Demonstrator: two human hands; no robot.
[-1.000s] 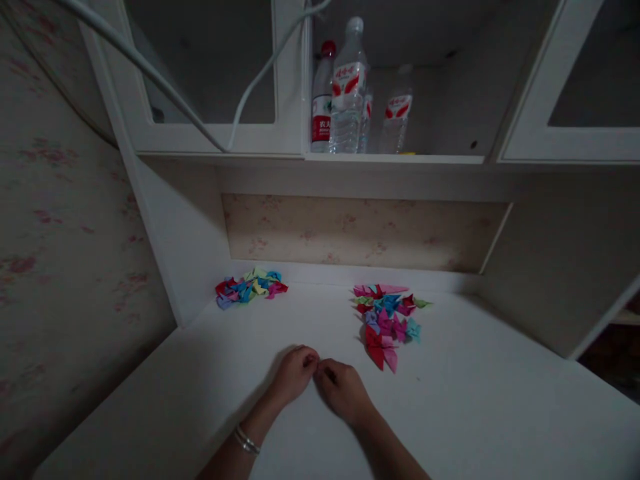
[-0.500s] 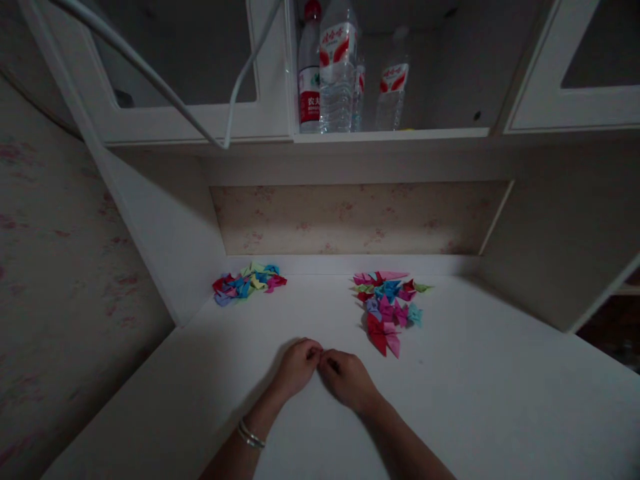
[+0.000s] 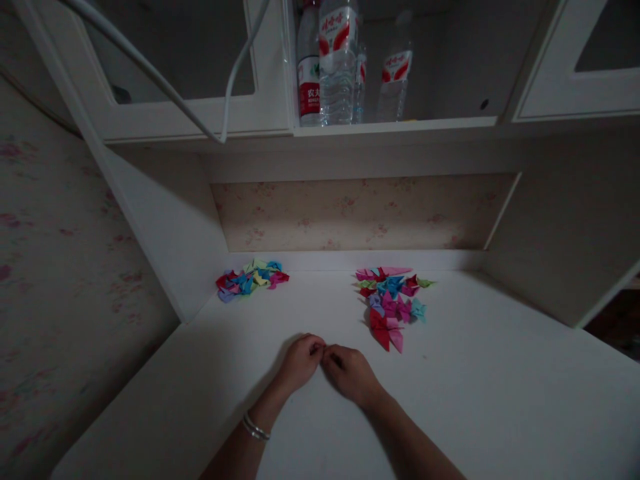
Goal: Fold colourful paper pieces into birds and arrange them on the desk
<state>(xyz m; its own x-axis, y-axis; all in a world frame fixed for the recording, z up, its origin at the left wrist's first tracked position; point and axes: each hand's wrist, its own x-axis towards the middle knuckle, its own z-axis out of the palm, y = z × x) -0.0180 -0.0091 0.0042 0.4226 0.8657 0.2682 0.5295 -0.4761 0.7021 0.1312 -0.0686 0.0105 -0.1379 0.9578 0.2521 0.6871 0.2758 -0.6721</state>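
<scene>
My left hand and my right hand meet fingertip to fingertip over the white desk. Both are closed in a pinch. Whatever lies between the fingers, if anything, is too small or hidden to make out. Beyond my right hand is a group of folded paper pieces in red, pink, blue, purple and green, some with pointed wings like origami cranes. Farther back on the left, a second pile of coloured folded papers lies by the side panel. Two silver bangles circle my left wrist.
The white desk runs under a cabinet whose open shelf holds several plastic bottles. A pale cable hangs across the upper left. Side panels close off both ends, and floral wallpaper covers the left wall.
The camera view has tipped downward, so the shelf and bottles sit higher in the picture. My hands stay pinched together in nearly the same place; the paper piles have not moved.
</scene>
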